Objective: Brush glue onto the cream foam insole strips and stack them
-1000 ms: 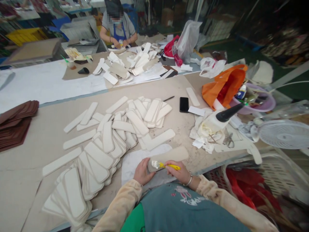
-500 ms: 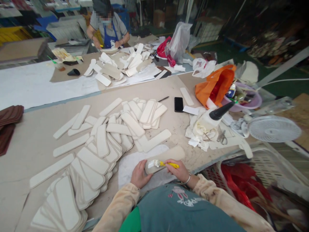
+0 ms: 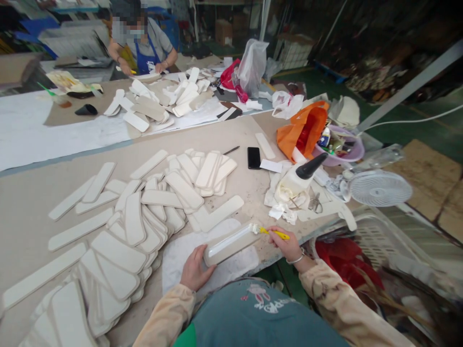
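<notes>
Brush (image 3: 264, 230) slid rightward, right hand (image 3: 287, 245) gripping it — left hand (image 3: 195, 270) holding strip (image 3: 231, 245) — lettering (image 3: 271, 306) blurred.

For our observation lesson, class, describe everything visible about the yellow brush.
The brush has a slim yellow handle, plastic-looking, and a head clotted with white paste that mostly hides its bristles. The right hand holds it by the handle. It points leftward in the picture, its head on the right end of a long pale strip.
</notes>
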Available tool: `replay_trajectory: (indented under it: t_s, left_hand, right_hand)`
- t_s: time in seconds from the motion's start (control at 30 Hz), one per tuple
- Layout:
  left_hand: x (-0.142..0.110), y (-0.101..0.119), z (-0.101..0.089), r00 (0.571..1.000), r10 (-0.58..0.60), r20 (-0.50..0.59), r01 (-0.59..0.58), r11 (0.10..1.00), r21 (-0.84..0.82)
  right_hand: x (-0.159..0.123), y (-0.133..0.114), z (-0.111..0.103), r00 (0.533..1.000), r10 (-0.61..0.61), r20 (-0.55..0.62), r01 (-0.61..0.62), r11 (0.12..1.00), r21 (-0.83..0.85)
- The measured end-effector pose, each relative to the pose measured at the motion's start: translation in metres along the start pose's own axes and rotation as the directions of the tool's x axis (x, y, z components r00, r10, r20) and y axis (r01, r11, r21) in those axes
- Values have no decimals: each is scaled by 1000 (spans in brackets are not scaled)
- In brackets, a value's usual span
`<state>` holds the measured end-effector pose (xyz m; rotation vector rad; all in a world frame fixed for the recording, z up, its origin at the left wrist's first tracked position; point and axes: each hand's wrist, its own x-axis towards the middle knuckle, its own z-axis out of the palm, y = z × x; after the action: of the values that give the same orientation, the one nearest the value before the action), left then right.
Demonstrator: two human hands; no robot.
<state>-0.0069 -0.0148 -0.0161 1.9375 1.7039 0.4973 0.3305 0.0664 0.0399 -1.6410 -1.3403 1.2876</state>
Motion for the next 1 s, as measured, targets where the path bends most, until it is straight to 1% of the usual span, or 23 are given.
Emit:
replay_trajectory:
  t_s: [0.07, 0.13, 0.2, 0.23, 0.3, 0.37, 0.43, 0.53, 0.63, 0.7, 0.8, 0.9, 1.0]
  left_hand:
    - [-1, 0, -1, 1000, -1, 4, 1, 1000, 0]
    - [-1, 0, -2, 1000, 0, 8, 0, 1000, -1]
    - [-1, 1, -3, 1000, 3, 10, -3, 1000, -3]
    - [-1, 1, -3, 1000, 3, 12, -3, 1000, -6]
    - [-1, 2, -4, 1000, 3, 19, -3, 1000, -10]
    - [0, 3, -5, 1000, 1, 29, 0, 1000, -10]
    - [0, 5, -6, 1000, -3, 30, 3, 1000, -10]
    - [2, 8, -7, 1000, -4, 15, 5, 1000, -22]
    - [3, 12, -9, 1000, 0, 10, 0, 999, -42]
    - [3, 13, -9, 1000, 0, 13, 1, 999, -46]
    - [2, 12, -7, 1000, -4, 11, 4, 999, -37]
    - [1, 9, -5, 1000, -9, 9, 10, 1000, -25]
    - [0, 7, -5, 1000, -5, 17, 5, 1000, -9]
  right_hand:
    - [-1, 0, -5, 999, -32, -38, 31, 999, -42]
    - [-6, -4, -5, 995, -79, -57, 74, 994, -83]
    - [-13, -9, 2, 994, -106, -29, 103, 990, -92]
    - [-17, -12, 8, 994, -105, 6, 105, 992, -76]
    - [-25, -18, 24, 989, -88, 117, 91, 996, -21]
    - [-32, -23, 43, 962, -85, 261, 81, 996, 25]
    - [-35, -26, 62, 919, -108, 379, 99, 994, 41]
    - [-35, -30, 85, 872, -141, 468, 139, 990, 40]
    - [-33, -32, 98, 845, -142, 516, 146, 989, 34]
    - [-32, -32, 101, 832, -144, 536, 157, 987, 21]
    - [-30, -28, 100, 838, -160, 521, 190, 982, -3]
    - [-29, -23, 90, 860, -167, 483, 201, 979, -20]
    - [-28, -15, 74, 885, -143, 443, 176, 984, -33]
